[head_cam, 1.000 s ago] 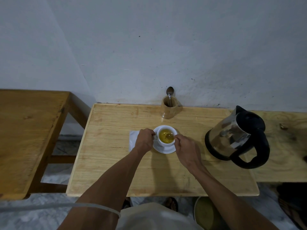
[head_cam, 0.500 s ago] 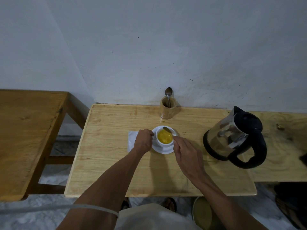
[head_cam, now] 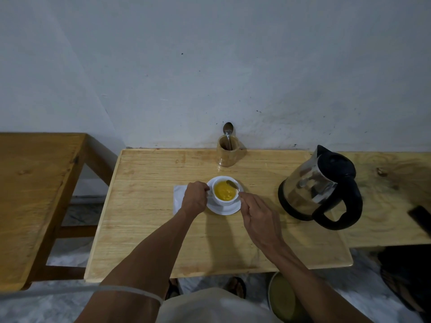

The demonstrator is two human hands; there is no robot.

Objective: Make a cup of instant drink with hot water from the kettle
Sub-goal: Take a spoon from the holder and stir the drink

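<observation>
On the pale wooden table (head_cam: 144, 224), the left hand (head_cam: 194, 198) pinches the handle side of a white cup (head_cam: 225, 191) on its saucer (head_cam: 224, 209), hiding the handle and part of a napkin (head_cam: 179, 197). The drink is opaque yellow. The right hand (head_cam: 256, 215) grips a spoon (head_cam: 232, 184) whose bowl is over the cup. The kettle (head_cam: 319, 187) stands right.

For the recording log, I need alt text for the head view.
Right hand holds a spoon over a white cup of yellow drink on a saucer; left hand grips the cup. A kettle stands to the right.
</observation>
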